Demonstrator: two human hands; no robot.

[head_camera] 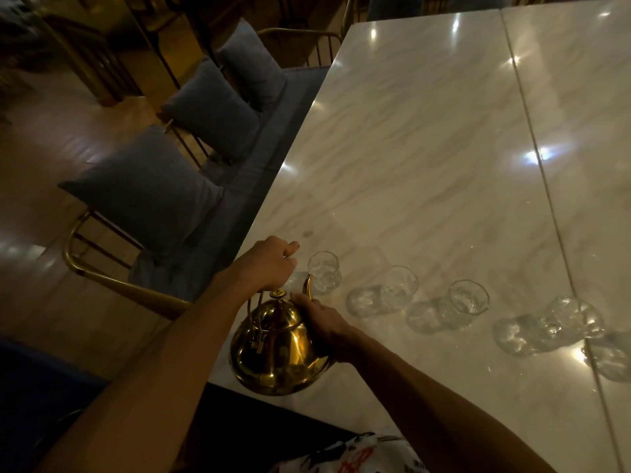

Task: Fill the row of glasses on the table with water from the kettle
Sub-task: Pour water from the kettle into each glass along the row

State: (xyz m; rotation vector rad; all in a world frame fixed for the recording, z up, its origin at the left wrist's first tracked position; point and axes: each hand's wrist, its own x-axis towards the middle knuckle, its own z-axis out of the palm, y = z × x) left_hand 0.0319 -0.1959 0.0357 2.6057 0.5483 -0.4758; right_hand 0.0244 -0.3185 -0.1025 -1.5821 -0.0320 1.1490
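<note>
Snugly, left grip (pixel 269 264) round kettle (pixel 273 353), right grip (pixel 322 320) touching

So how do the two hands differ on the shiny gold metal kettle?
The left hand is curled round the thin handle above the shiny gold metal kettle; the right hand lies flatter against its body beside the spout. The left sits higher, the right lower. Both touch the kettle.
</note>
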